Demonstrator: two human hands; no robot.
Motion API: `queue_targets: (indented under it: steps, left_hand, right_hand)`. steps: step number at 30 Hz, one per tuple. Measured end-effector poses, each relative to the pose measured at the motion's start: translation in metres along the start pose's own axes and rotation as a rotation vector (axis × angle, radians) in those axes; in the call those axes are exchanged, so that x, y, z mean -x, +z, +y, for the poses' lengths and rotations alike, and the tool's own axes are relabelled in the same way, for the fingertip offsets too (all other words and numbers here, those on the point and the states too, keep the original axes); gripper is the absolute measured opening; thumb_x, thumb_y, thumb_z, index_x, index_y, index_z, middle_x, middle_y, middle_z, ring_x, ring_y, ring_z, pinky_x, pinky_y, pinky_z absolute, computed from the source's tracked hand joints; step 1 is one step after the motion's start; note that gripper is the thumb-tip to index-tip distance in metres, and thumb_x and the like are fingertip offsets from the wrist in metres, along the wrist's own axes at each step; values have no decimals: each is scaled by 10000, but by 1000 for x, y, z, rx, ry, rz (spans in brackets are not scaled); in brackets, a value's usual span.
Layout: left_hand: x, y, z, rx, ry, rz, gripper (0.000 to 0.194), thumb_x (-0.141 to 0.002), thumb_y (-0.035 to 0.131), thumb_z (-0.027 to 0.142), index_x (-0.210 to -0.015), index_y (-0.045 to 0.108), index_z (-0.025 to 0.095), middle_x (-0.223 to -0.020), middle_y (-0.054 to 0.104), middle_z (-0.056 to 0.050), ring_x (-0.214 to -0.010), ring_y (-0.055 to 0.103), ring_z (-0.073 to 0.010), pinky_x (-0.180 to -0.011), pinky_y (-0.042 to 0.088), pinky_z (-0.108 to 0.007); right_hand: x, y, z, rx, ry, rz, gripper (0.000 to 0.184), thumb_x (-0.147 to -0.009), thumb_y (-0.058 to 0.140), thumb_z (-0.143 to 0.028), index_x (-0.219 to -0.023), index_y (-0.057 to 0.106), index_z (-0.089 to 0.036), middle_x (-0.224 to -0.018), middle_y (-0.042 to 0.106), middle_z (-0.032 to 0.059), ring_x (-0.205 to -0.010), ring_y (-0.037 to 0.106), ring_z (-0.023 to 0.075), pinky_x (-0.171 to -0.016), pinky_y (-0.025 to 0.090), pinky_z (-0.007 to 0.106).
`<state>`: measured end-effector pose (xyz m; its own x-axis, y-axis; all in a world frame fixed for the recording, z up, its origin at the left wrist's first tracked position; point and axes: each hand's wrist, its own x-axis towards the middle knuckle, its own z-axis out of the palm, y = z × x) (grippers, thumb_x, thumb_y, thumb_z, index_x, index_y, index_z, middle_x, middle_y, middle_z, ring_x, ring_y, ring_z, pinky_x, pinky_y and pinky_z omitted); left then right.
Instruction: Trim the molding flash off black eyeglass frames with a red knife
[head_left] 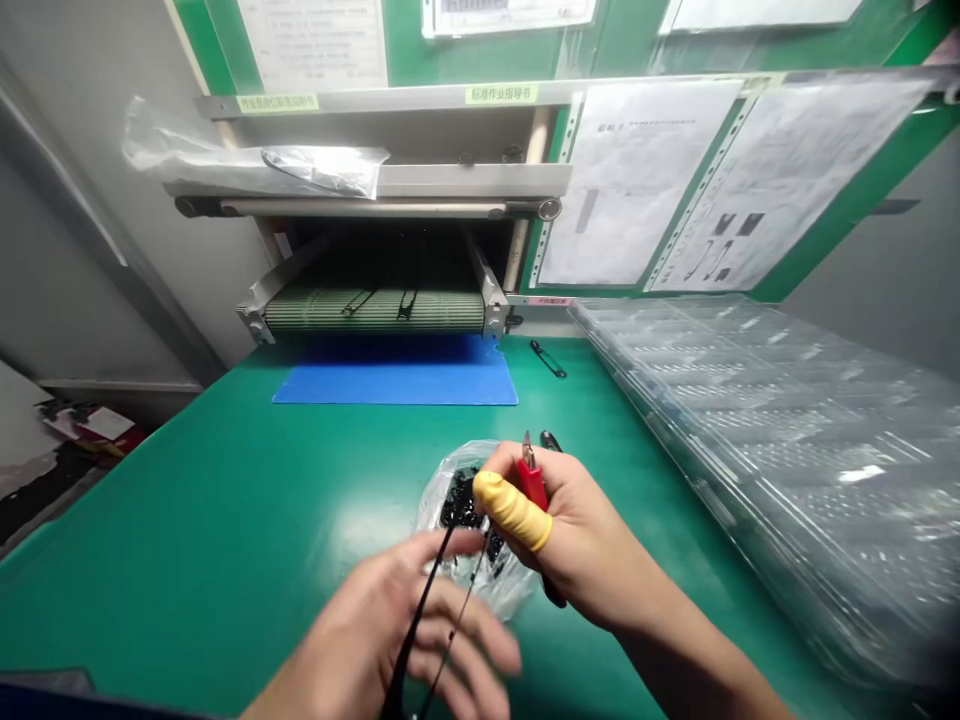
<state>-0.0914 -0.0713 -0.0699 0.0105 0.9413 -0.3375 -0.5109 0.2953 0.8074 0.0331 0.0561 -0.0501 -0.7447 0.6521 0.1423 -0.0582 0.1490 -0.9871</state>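
Head cam: L hand (367,610), btm ctr, fingers apart, blurred; thin black part (406,652) crosses it. R hand (581,530), R of ctr, curled round red-handled tool (532,485); can't tell if thumb pinches part's end. Prob best: steady part w/ L, keep tool tip off it.

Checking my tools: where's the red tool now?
In the head view, the red tool is just right of centre, in the right hand, beside the yellow finger cover.

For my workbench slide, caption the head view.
The right hand, with yellow thumb cover, holds red-handled metal cutters; a slender black frame crosses in front of the open left hand.
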Motion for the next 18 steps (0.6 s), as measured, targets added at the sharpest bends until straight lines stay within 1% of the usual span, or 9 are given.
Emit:
queue_targets:
  steps: [1,2,3,5,6,9,12,15,18]
  left_hand:
    - [2,1,3,-68,-68,-16,601,-751,613,628,-1055,648,112,-674,687,-84,-545,594,-107,-553,468,-184]
    - [4,2,6,-136,-105,-6,563,-745,628,620,-979,655,109,-549,626,-31,-463,515,-60,-506,413,-143]
    - [6,3,8,-183,-122,20,512,-754,629,605,-917,653,120,-481,570,6,-412,445,-35,-451,354,-118]
    - [10,6,11,-201,-132,66,487,-789,564,621,-867,636,146,-435,526,28,-356,380,-36,-370,280,-118]
    - [12,6,12,-193,-140,82,481,-802,537,624,-865,629,156,-428,528,25,-341,378,-45,-348,267,-122]
    - [19,7,15,-181,-194,106,448,-817,518,603,-842,620,167,-424,532,20,-337,386,-52,-333,267,-115]
    - [22,6,18,-211,-220,92,420,-842,494,573,-843,613,171,-430,538,14,-355,420,-61,-352,295,-111]
    - [23,7,21,-227,-241,83,390,-864,476,540,-837,602,172,-437,536,11,-358,431,-72,-354,316,-116]
    - [23,7,22,-236,-266,106,370,-880,466,515,-833,595,172,-436,528,12,-359,427,-72,-365,335,-117]
  right_hand:
    - [1,1,-1,69,-21,11,347,-875,583,-476,-704,507,-184,-586,428,-52,-509,359,82,-448,309,194]
    - [3,2,-2,161,-50,40,317,-889,561,-470,-749,517,-189,-619,456,-45,-534,386,92,-468,329,202]
    - [7,3,-3,278,-85,74,267,-910,530,-446,-818,528,-196,-666,497,-35,-560,421,102,-491,351,211]
    - [17,4,-5,578,-192,107,145,-942,473,-350,-949,523,-214,-749,567,-22,-597,494,119,-517,377,226]
    - [23,4,-6,742,-264,87,103,-942,455,-287,-980,519,-216,-765,589,-17,-602,522,126,-511,376,231]
    - [37,5,-10,1121,-455,-68,138,-905,425,-162,-987,534,-190,-719,599,-4,-566,560,147,-456,360,248]
    - [41,8,-13,1275,-556,-108,197,-902,384,-141,-1004,552,-149,-656,583,5,-497,561,163,-415,350,275]
    - [39,11,-14,1328,-561,-123,232,-906,356,-124,-984,574,-146,-616,581,1,-465,573,173,-397,347,292]
    - [38,12,-14,1352,-566,-144,254,-907,342,-116,-985,583,-141,-620,599,8,-471,597,185,-390,351,305]
